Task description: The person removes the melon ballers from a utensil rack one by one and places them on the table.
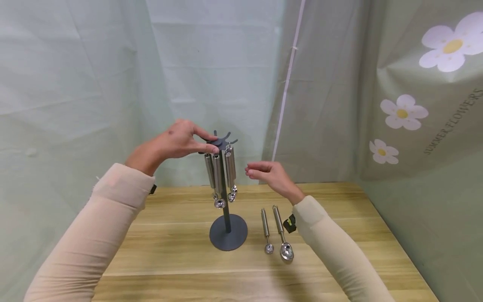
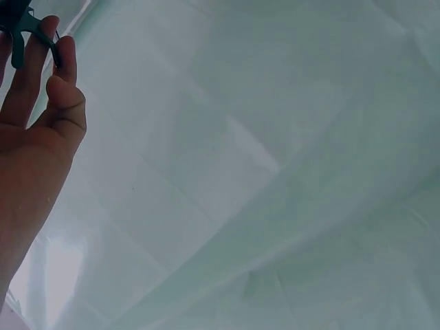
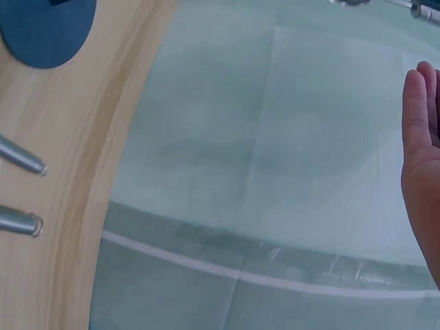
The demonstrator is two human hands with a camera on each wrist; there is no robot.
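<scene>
Two hands: left hand (image 1: 177, 142) pinches rack top (image 1: 220, 141); right hand (image 1: 269, 174) relaxed, empty.

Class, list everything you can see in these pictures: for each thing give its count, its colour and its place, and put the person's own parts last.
Stand: one, dark grey, on the table near its middle; round base, upright pole, star-shaped top with hooks.
Hanging scoops: three, silver, hung from the hooks at the top of the stand.
Loose scoops: two, silver, lying side by side on the table to the right of the stand.
Table: one, light wood.
Curtain: pale green, behind and to both sides; the right side has white flowers and lettering.
Sleeves: two, cream, on both arms.
Left hand: pinches the top of the stand.
Right hand: holds nothing, beside the hanging scoops.
</scene>
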